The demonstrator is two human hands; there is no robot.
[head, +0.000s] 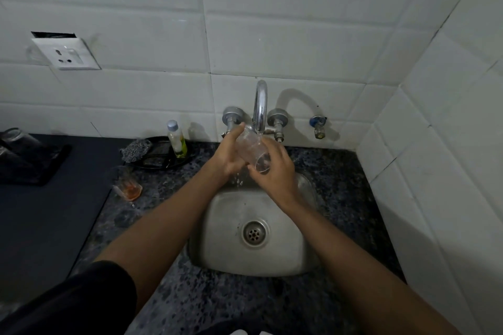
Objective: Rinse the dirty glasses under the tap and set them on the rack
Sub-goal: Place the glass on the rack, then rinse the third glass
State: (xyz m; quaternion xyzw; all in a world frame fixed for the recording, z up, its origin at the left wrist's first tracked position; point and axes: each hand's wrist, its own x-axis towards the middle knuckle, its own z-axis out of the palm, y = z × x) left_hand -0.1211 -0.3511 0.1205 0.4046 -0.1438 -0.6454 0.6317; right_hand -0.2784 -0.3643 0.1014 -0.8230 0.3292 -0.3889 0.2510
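Glass: a clear glass (251, 151) is held tilted under the tap (260, 106), mouth toward the spout, base toward the person, above the far edge of the sink (285, 253).
Left hand: the left hand (227, 156) presses against the glass's left side, fingers stretched long up its wall, one fingertip reaching near the rim by the spout.
Right hand: the right hand (276, 171) wraps the base end, fingers curled round it from the right.
Water: drops fall from under the hands toward the sink; I cannot make out the stream itself.
Second glass: a dirty glass (128, 185) with orange dregs stands on the counter (340, 177), left of the sink, well apart from the hands.
Rack: a dark tray (32, 171) sits far left, with an upturned glass (15, 137) at its far end.
Soap: a small bottle (176, 139) stands on a black dish (163, 156) beside a scrubber (136, 149), left of the tap.
Wall: white tiles, a socket (66, 54) upper left.
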